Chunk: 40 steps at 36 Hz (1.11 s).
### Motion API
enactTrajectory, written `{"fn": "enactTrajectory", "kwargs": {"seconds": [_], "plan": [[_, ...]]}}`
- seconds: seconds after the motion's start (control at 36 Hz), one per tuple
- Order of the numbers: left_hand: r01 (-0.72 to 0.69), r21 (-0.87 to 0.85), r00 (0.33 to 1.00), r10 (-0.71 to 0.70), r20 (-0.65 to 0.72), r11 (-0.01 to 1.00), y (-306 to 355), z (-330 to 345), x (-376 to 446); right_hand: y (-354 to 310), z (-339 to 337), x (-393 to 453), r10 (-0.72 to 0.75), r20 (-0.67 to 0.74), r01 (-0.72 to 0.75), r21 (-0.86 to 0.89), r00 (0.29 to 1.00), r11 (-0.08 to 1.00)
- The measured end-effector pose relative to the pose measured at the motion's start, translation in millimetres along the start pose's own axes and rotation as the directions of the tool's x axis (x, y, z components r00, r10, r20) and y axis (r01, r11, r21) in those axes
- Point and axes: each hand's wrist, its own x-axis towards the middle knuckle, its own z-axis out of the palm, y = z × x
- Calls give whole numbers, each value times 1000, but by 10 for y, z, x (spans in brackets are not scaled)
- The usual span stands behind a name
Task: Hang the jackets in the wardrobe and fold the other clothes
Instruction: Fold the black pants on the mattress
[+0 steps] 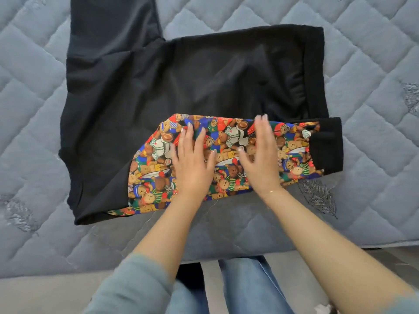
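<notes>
Black garment (pixel 181 87) lay spread flat on the mattress (pixel 374 64), w/ one black sleeve (pixel 113 19) running off toward the far edge of view. Near half was folded over, showing a teddy-bear print panel (pixel 229 137) in red, blue, green & brown; a black cuff or hem band (pixel 328 146) sat at the panel's right end. Another black band ran along the garment's right edge, just above it.

Both hands were on the print panel, near its middle, side by side but apart. Left hand (pixel 192 164) lay palm down, fingers straight & spread, flat on the fabric, gripping nothing. Right hand (pixel 260 159) was blurred, fingers extended & loose, also gripping nothing; couldn't tell if it pressed the cloth or sat just above it.

Mattress was grey-blue w/ diamond quilting & stitched leaf motifs. Its near edge crossed the bottom of view. Below that: grey-green sleeve (pixel 131 286) pushed up on the left forearm, right forearm bare, blue jeans (pixel 249 288), pale floor btw the legs.
</notes>
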Motion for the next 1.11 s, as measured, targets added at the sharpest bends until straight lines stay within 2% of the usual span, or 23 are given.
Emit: {"fn": "enactTrajectory", "kwargs": {"seconds": [0.06, 0.11, 0.19, 0.25, 0.36, 0.42, 0.5, 0.61, 0.69, 0.81, 0.89, 0.94, 1.03, 1.11], "plan": [[-107, 272, 992, 87, 86, 956, -274, 104, 129, 208, 119, 126, -159, 188, 205, -260, 969, 944], [-190, 385, 980, 149, 134, 903, -678, 150, 182, 564, 70, 215, -168, 294, 283, -412, 941, 866], [-249, 400, 968, 237, 79, 882, -1296, 122, 156, 1075, -171, 259, -132, 325, 281, -469, 936, 837], [-223, 424, 974, 222, 54, 877, -1526, 89, 127, 1227, -302, 264, -123, 327, 284, -508, 937, 813], [-186, 394, 982, 156, 109, 900, -1455, -20, 121, 1097, -369, 282, -83, 357, 260, -481, 930, 837], [-128, 333, 989, 94, 116, 934, -1331, -107, 122, 990, -388, 287, -51, 340, 202, -427, 939, 882], [-69, 199, 997, 62, 40, 978, -1103, -259, 230, 817, -433, 398, -56, 282, 144, -301, 958, 943], [-212, 109, 973, 220, -63, 971, -630, -435, 737, 492, -523, 938, -146, 216, 194, -225, 966, 955], [-233, 101, 966, 242, -88, 967, -222, -549, 1315, 337, -532, 1603, -171, 225, 230, -271, 959, 934], [-226, 182, 972, 235, -28, 957, 65, -626, 2113, 319, -516, 2370, -109, 231, 195, -392, 967, 899], [-144, 235, 989, 135, 53, 961, 21, -629, 2532, 429, -472, 2659, -7, 222, 113, -468, 975, 876], [-158, 336, 986, 129, 106, 929, -72, -608, 2636, 500, -427, 2720, 12, 182, 85, -516, 983, 852], [-161, 431, 987, 148, 64, 888, -145, -663, 2661, 522, -442, 2719, -23, 64, 55, -564, 998, 824], [-235, 519, 963, 270, 9, 822, -107, -826, 2573, 525, -565, 2611, -138, -22, 105, -535, 990, 838]]}}
